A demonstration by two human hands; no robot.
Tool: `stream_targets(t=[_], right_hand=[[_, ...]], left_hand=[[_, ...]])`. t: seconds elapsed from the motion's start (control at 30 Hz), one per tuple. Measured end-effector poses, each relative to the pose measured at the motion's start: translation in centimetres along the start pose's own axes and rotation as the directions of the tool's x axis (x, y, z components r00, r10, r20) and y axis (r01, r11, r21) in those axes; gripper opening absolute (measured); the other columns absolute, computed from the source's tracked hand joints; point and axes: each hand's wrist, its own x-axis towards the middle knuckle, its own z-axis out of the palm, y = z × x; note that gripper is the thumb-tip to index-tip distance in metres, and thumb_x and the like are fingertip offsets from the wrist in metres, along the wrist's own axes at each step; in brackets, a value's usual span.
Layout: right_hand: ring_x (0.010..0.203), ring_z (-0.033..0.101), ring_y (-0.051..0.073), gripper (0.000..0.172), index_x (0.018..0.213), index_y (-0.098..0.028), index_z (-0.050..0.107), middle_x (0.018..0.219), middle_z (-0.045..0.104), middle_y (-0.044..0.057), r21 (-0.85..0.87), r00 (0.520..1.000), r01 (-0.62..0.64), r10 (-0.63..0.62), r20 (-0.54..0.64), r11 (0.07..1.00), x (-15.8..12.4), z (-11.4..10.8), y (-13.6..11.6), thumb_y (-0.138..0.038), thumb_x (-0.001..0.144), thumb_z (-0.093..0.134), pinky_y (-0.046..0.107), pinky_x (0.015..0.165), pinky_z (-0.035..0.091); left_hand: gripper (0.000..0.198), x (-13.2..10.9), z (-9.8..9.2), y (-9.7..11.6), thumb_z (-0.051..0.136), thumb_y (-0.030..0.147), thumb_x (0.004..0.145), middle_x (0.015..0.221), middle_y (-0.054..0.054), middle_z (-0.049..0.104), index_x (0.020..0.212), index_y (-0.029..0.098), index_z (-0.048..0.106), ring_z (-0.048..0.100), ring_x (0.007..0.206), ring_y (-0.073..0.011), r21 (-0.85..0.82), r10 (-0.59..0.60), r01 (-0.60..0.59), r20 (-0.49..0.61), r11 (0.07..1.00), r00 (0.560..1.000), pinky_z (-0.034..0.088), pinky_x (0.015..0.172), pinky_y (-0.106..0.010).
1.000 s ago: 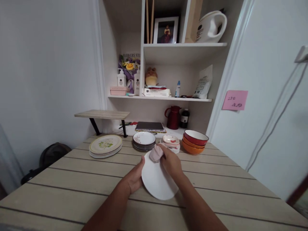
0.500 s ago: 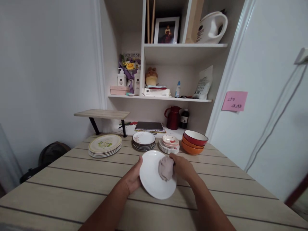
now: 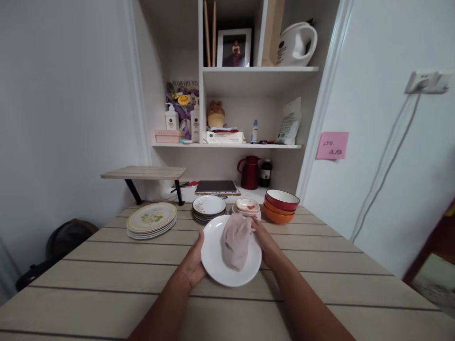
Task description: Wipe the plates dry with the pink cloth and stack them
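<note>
Two hands, apart: left hand clamps a white plate, right hand grips the cloth, now less bunched, likely wiping wider.

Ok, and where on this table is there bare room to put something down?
Bare tabletop lies left of the left hand, in front of the green-patterned plates, and right of the right hand, in front of the stacked bowls. It's crowded along the back: dark-rimmed plates and small dishes sit close together, just beyond the white plate.
</note>
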Motion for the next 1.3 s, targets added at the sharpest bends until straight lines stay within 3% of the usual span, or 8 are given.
stream_targets(t=[0.07,0.17,0.47,0.6,0.7,0.97,1.07,1.3], right_hand=[[0.092,0.067,0.028,0.068,0.122,-0.014,0.057,0.105,0.070,0.016,0.122,0.950,-0.234,0.200,0.239,0.965,-0.4,0.3,0.2,-0.065,0.077,0.053,0.045,0.088,0.048],[0.098,0.066,0.030,0.078,0.114,-0.011,0.061,0.104,0.070,0.017,0.279,0.782,-0.530,0.335,0.525,0.801,-0.8,0.6,0.6,-0.076,0.076,0.042,0.047,0.096,0.043],[0.106,0.062,0.031,0.078,0.125,-0.014,0.054,0.112,0.068,0.017,0.417,0.730,-0.592,0.239,0.641,0.689,-1.5,2.2,1.2,-0.075,0.079,0.038,0.051,0.098,0.040],[0.101,0.065,0.028,0.048,0.123,-0.013,0.054,0.111,0.069,0.015,0.432,0.742,-0.562,0.198,0.641,0.705,-2.3,3.1,1.6,-0.042,0.085,0.054,0.051,0.096,0.042],[0.098,0.066,0.028,0.045,0.120,-0.007,0.054,0.105,0.071,0.016,0.445,0.761,-0.559,0.219,0.611,0.700,-3.0,4.0,2.4,-0.016,0.075,0.055,0.049,0.097,0.043],[0.096,0.067,0.028,0.046,0.129,-0.008,0.047,0.104,0.071,0.015,0.637,0.870,-0.493,0.314,0.381,0.592,-5.2,4.5,3.2,-0.029,0.089,0.049,0.048,0.097,0.044],[0.100,0.066,0.027,0.046,0.131,-0.009,0.046,0.108,0.070,0.016,0.672,0.872,-0.489,0.297,0.389,0.557,-5.6,3.7,3.1,-0.032,0.091,0.048,0.046,0.099,0.043],[0.097,0.067,0.024,0.048,0.133,-0.007,0.044,0.106,0.071,0.016,0.726,0.891,-0.445,0.343,0.298,0.524,-5.7,2.5,3.0,-0.032,0.093,0.047,0.043,0.097,0.045]], left_hand=[[0.069,0.0,0.0,0.0,0.040,0.057,0.089,0.124,-0.015,0.063,0.140,0.010,0.041,0.051,0.125,-0.0257,0.001,-0.001,0.001,0.003,1.000,1.000,0.020,0.115,-0.039],[0.069,0.0,-0.2,-0.1,0.040,0.057,0.089,0.126,-0.015,0.061,0.140,0.011,0.041,0.050,0.127,-0.0253,-0.011,-0.006,0.006,0.003,1.000,1.000,0.020,0.116,-0.039],[0.072,1.1,-2.6,0.4,0.039,0.057,0.090,0.121,-0.015,0.065,0.145,0.010,0.032,0.055,0.122,-0.0257,-0.003,0.069,-0.071,-0.179,0.997,0.981,0.025,0.114,-0.041],[0.070,0.8,-2.5,1.0,0.038,0.056,0.090,0.120,-0.014,0.066,0.144,0.011,0.034,0.056,0.120,-0.0246,0.025,0.095,-0.092,-0.237,0.995,0.967,0.027,0.113,-0.040],[0.067,0.3,-1.9,1.5,0.040,0.055,0.090,0.121,-0.014,0.066,0.140,0.011,0.041,0.056,0.120,-0.0254,0.066,0.084,-0.069,-0.250,0.995,0.965,0.028,0.112,-0.041],[0.060,-0.1,0.3,1.4,0.047,0.055,0.086,0.114,-0.017,0.069,0.122,0.009,0.059,0.062,0.110,-0.0299,0.323,0.087,0.031,-0.345,0.946,0.934,0.044,0.100,-0.045],[0.055,0.2,0.5,1.0,0.052,0.053,0.083,0.116,-0.017,0.067,0.118,0.012,0.061,0.062,0.110,-0.0300,0.500,0.241,-0.007,-0.406,0.866,0.881,0.046,0.097,-0.045],[0.059,0.4,-0.3,1.6,0.065,0.034,0.074,0.141,-0.013,0.034,0.129,0.022,0.049,0.037,0.132,-0.0277,0.888,0.726,-0.062,-0.331,0.457,0.602,0.029,0.111,-0.047]])
